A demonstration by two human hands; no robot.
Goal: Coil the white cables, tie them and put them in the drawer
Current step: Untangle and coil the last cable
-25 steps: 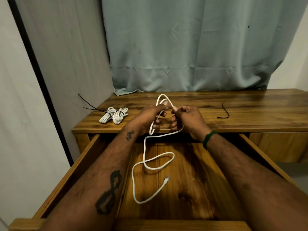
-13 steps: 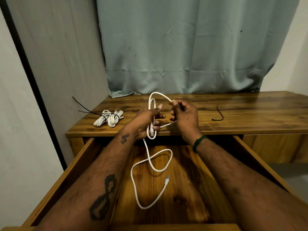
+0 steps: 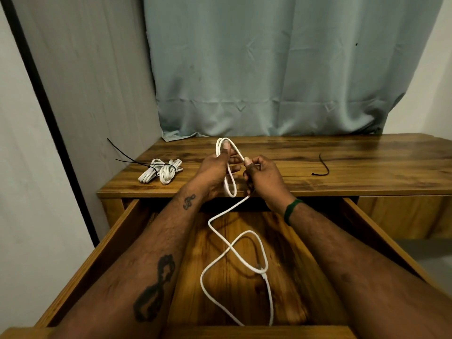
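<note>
Coiling step: left hand [image 3: 212, 172] grips white cable [image 3: 230, 248] loops, right hand [image 3: 263, 177] pinches the strand; next wrap likely needs slack from the drawer [image 3: 115, 245].

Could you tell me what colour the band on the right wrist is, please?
The band is green; head view.

white cable [image 3: 231, 249] half-coiled, tail in open drawer [image 3: 115, 248]

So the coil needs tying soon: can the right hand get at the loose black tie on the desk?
Probably yes, once freed: the right hand pinches the white cable now, but the black tie lies uncovered on the desk to its right, nothing between.
</note>
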